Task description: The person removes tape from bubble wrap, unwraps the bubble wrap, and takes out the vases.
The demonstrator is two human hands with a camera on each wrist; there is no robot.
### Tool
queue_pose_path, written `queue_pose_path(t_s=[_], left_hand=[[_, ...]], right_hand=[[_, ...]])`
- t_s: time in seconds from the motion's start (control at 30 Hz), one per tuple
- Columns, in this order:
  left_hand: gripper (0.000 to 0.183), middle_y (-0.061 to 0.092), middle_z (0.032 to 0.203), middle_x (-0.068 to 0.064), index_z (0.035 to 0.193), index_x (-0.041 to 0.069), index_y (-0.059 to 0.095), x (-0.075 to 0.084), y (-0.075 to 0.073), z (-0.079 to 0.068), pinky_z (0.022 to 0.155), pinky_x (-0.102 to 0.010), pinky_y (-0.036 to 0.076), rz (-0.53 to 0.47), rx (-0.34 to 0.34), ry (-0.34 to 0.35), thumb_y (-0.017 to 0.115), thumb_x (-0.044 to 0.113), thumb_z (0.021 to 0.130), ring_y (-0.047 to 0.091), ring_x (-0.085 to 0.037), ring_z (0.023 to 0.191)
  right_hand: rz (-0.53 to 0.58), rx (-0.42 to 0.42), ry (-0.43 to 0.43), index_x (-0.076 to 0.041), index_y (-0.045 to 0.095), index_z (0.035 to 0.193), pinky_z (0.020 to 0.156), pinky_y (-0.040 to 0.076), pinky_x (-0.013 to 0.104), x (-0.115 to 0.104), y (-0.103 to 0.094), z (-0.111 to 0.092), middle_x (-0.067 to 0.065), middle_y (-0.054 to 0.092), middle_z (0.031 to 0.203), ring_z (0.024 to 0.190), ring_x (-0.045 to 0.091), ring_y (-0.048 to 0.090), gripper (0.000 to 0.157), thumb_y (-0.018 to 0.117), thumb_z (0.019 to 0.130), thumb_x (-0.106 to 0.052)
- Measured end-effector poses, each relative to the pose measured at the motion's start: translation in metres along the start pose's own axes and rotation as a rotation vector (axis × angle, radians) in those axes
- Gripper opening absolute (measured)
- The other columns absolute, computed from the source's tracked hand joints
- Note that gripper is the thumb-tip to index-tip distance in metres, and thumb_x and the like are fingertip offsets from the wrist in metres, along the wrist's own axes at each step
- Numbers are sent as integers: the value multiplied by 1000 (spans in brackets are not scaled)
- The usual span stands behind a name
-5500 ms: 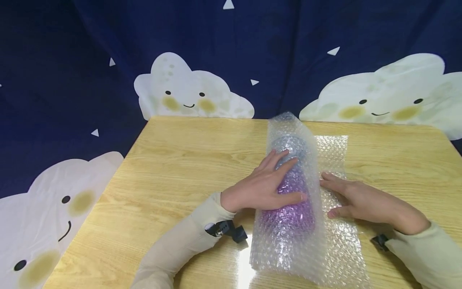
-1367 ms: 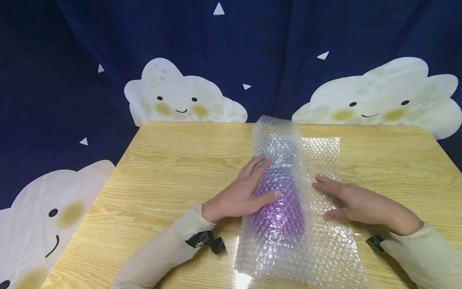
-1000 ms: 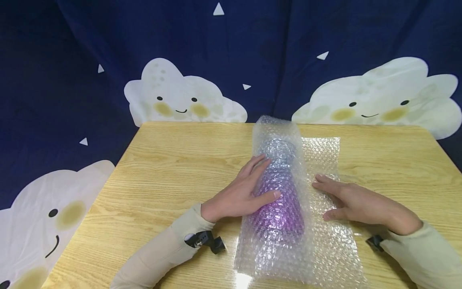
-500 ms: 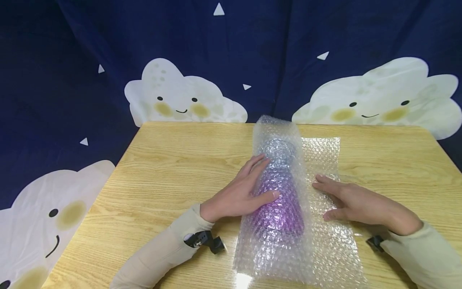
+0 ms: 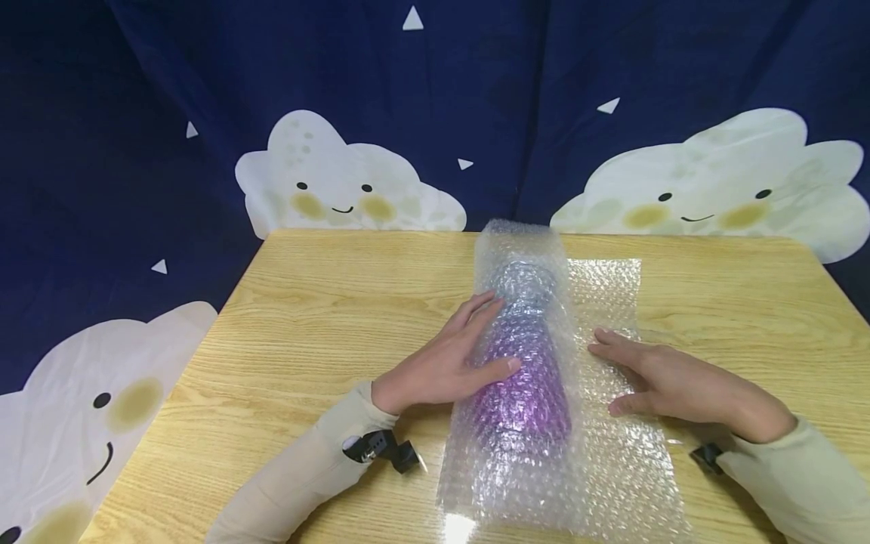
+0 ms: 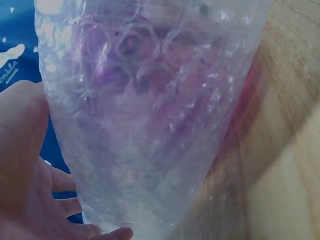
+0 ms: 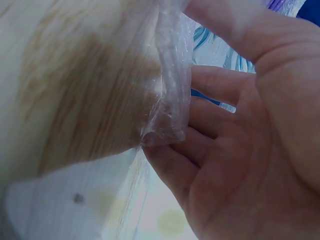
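Note:
A bottle-shaped object (image 5: 526, 393), pale blue at its far end and purple toward me, lies on the table inside bubble wrap (image 5: 625, 461). My left hand (image 5: 438, 359) rests along its left side, fingers straight and thumb over the purple part. In the left wrist view the wrapped object (image 6: 145, 100) fills the middle, with that hand's fingers beside it. To the right, my right hand (image 5: 680, 381) is at the flat flap of wrap, fingers extended. In the right wrist view its fingers (image 7: 215, 117) touch the wrap's edge (image 7: 170, 90).
The light wooden table (image 5: 326, 317) extends to both sides of the wrap. A dark blue curtain (image 5: 503, 91) printed with smiling clouds hangs behind the table and along its left. Each beige sleeve (image 5: 306, 476) carries a small black wrist camera (image 5: 384, 449).
Since the earliest frame, the wrapped object and left hand appear farther left, the view having shifted too. Over the last second the left hand slides slightly left; the right hand stays put.

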State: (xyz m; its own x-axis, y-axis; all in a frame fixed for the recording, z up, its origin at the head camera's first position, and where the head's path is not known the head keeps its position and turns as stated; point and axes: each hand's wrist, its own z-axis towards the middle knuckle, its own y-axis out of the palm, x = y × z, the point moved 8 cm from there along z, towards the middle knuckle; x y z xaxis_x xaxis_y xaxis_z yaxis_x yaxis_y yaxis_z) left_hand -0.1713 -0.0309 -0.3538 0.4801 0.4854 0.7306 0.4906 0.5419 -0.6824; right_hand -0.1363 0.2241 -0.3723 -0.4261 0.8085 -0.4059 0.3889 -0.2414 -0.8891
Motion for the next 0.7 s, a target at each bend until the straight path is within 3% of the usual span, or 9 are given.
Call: queue_pose_path(t_s=[0.3,0.7], left_hand=[[93,6,177,0,168,24,10,-5,1,1,125,-57,33,22,-32,-1,43,75,98,25,-30,161],[93,6,177,2,168,25,10,-11,0,1,126,-57,31,11,-64,-8,43,75,98,24,-30,161]], right_hand=[[3,12,-11,-10,48,155,113,40,65,-2,-1,-2,25,34,166,142,51,47,89,70,87,-64],[-7,12,-11,-12,48,155,112,40,64,-2,-1,-1,25,34,166,142,51,48,89,69,86,-65]])
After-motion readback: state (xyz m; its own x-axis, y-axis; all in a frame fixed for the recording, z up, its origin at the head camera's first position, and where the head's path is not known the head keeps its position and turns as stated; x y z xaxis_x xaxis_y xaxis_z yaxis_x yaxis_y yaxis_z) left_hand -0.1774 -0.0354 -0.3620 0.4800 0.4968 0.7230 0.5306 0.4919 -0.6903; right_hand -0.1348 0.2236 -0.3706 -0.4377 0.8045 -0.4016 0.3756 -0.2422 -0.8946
